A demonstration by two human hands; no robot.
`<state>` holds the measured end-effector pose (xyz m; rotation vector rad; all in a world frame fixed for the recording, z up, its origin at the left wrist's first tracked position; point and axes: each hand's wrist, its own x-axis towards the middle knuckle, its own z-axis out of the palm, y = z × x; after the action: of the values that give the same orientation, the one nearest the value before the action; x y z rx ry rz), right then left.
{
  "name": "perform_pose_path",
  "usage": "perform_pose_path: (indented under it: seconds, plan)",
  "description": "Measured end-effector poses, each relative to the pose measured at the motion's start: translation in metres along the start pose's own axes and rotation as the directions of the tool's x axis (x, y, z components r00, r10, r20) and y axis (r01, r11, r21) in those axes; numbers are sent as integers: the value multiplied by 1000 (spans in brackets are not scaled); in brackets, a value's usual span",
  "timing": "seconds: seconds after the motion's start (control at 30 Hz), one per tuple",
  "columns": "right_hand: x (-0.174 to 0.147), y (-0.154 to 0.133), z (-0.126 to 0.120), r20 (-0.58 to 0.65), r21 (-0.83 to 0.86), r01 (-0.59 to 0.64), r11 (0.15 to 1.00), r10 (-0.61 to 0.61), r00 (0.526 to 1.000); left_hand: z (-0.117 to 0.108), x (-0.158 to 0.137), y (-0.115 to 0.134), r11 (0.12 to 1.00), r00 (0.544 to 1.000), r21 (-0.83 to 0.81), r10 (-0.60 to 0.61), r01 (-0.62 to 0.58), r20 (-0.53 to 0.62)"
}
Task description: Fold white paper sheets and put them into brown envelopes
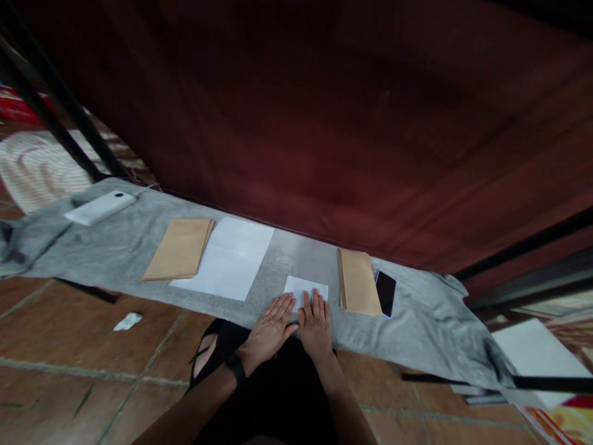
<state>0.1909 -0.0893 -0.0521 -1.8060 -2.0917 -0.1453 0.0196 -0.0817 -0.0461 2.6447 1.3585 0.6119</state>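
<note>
A small folded sheet of white paper (303, 284) lies flat on the grey cloth at the near edge of the narrow table. My left hand (274, 321), with a dark band at its wrist, rests palm down with its fingertips over the paper's left side. Beside it, my right hand (315, 318) lies flat, fingers stretched onto the paper's right half. Neither hand grips anything. Left of the hands are larger white sheets (231, 256), partly tucked along a stack of brown envelopes (178, 250). On the right sits another stack of brown envelopes (359, 281).
A dark-screened phone (386, 293) touches the right envelopes. At the far left lies a white device (102, 208) with a cable. The grey cloth (417, 327) covers the narrow table. Dark red fabric (301, 154) rises behind it. Scrap paper (128, 321) lies on the tiled floor.
</note>
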Motion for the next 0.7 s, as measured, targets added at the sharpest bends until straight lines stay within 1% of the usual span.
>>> perform_pose_path:
  seconds: [0.1,0.23,0.43,0.53,0.7]
  plan:
    - [-4,2,-2,-21,9,1,1000,-1,1000,-4,-9,-7,999,1000,28,18,-18,-16]
    - [-7,1,-7,-13,13,4,1000,-3,1000,-4,-14,-6,997,999,70,26,-24,-34]
    - [-11,-4,-16,67,46,126,991,-129,989,-1,-14,-5,994,999,107,36,-35,-11]
    - [-18,3,-18,78,29,137,990,-139,987,-1,-14,-6,992,999,119,39,-38,-7]
    - [-32,24,-25,70,-3,193,981,-193,979,-1,-15,-5,988,999,150,45,-47,11]
